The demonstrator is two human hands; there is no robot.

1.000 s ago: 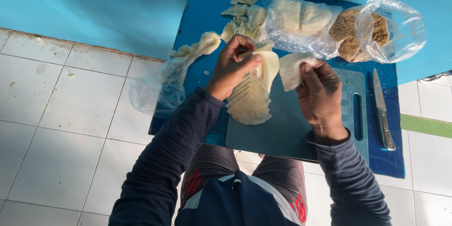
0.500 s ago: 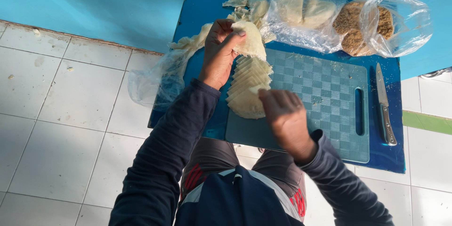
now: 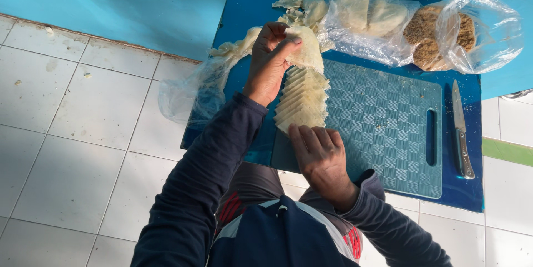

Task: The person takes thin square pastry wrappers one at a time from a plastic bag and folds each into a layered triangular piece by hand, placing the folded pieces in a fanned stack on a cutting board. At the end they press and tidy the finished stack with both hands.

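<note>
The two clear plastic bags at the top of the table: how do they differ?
The left bag holds pale, smooth dough-like lumps; the right bag holds a brown, crumbly filling. The left bag lies flatter and crumpled around its lumps, while the right bag puffs up and hangs past the blue table edge. Both are transparent and lie beyond the cutting board.

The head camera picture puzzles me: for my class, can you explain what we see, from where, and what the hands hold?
A camera on the person's head looks down at their two bare hands. The left hand pinches a pale round sheet at the far end of a fanned row of pale slices; the right hand touches its near end. The slices lie on a teal cutting board on a blue table. A knife and plastic bags lie nearby.
</note>
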